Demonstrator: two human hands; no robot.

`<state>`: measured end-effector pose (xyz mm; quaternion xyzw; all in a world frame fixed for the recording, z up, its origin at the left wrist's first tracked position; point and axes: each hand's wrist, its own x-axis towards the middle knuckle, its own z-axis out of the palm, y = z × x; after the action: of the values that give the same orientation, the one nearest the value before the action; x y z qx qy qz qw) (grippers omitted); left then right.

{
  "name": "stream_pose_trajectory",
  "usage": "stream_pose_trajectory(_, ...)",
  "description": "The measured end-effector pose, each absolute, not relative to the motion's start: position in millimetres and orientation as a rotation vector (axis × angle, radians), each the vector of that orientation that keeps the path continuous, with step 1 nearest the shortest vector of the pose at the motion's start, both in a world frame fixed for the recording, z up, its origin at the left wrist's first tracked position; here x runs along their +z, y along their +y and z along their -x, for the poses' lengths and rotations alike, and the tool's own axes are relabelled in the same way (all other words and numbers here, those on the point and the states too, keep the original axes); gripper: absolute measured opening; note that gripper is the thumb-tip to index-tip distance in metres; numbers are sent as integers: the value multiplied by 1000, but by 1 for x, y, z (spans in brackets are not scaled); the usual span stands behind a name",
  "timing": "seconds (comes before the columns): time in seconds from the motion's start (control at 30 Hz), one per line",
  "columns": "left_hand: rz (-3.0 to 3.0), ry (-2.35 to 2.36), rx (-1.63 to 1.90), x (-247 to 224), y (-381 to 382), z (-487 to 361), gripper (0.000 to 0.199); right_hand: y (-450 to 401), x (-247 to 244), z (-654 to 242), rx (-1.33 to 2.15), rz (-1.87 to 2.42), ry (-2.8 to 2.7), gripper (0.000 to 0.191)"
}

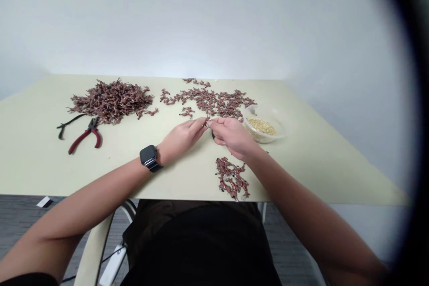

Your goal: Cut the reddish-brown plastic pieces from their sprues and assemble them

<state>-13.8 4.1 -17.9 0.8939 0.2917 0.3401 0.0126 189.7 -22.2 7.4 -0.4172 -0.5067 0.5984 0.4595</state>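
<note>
My left hand (186,137) and my right hand (233,135) meet fingertip to fingertip above the middle of the table. Between the left fingers is a small brown piece, apparently one of the animal-shaped figures. The right thumb and forefinger are pinched at the same spot, and what they hold is too small to make out. Beneath the right fingers a dark object (213,135) shows only in part. Just beyond the hands lie many loose brown figures (217,102). A smaller group of brown figures (232,178) rests near the front edge, below my right wrist.
A clear plastic bowl (280,130) holding small yellowish bits (262,127) stands right of my right hand. At the left are a large heap of brown figures (112,100), red-handled pliers (87,135) and a black-handled tool (69,124). The pale table (335,165) meets a wall behind.
</note>
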Motion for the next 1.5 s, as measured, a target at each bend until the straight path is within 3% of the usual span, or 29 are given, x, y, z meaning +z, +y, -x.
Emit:
stream_pose_trajectory(0.27, -2895, 819, 1019, -12, 8, 17, 33, -21, 11, -197, 1602, 978, -1233, 41)
stream_pose_trajectory(0.6, -2157, 835, 1020, -7, -10, 5, 34, -31, 4, -186, 549, 1206, -1735, 14)
stream_pose_trajectory(0.67, -2263, 882, 1061, -9, -9, 7, 32, -30, 3, -184, 699, 1208, -1657, 16)
stream_pose_trajectory(0.83, -2662, 815, 1138, -17, 4, 15, 34, -25, 7, -188, 1453, 1018, -1274, 32)
stream_pose_trajectory(1.0, -2474, 863, 1194, -11, 0, 13, 33, -23, 12, -193, 1562, 925, -1216, 37)
stream_pose_trajectory(1.17, -2185, 847, 1081, 2, -13, 8, 33, -25, 8, -191, 1253, 1028, -1396, 36)
stream_pose_trajectory(1.4, -1939, 791, 1023, 4, -17, 3, 37, -33, 12, -196, 459, 1121, -1859, 19)
stream_pose_trajectory(1.5, -1991, 803, 1031, 1, -17, 2, 38, -33, 10, -193, 432, 1124, -1861, 17)
